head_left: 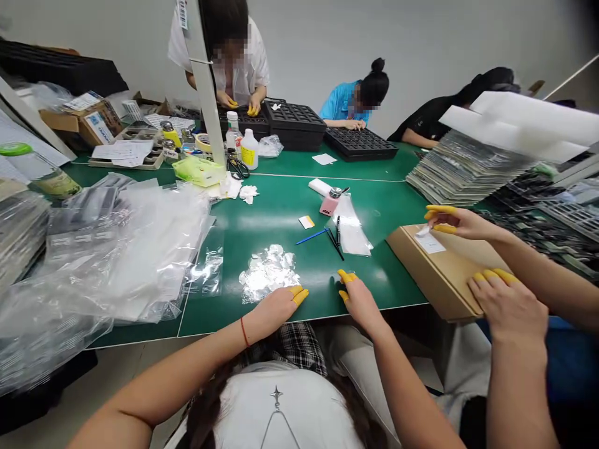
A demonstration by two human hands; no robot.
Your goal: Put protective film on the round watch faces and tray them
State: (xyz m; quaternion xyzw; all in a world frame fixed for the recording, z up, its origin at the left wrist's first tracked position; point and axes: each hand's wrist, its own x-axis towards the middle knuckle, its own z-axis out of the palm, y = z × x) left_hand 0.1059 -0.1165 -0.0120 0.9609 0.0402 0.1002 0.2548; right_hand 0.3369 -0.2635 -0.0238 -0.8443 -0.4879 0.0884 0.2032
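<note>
A heap of small, shiny, clear-to-silver film pieces (269, 274) lies on the green tabletop (262, 206). Beside its lower right edge rests my left hand (276, 308), fingers stretched out, yellow covers on the fingertips, nothing visible in them. My right hand (362, 302) is over the table's near edge, farther right. Its thumb stands apart from the fingers, also yellow-tipped, and I see nothing held. Beyond the hands lie a blue stick (311, 236), black pens (335, 243), a small white-and-yellow card (306, 222) and a pink pump bottle (331, 201).
At right, a co-worker's hands (510, 299) touch a cardboard box (449, 268) with a white label. Clear plastic bags (140, 249) cover the left side. A stack of sheets (472, 165) stands back right. People work at black trays (360, 143) opposite; a white post (208, 93) rises between.
</note>
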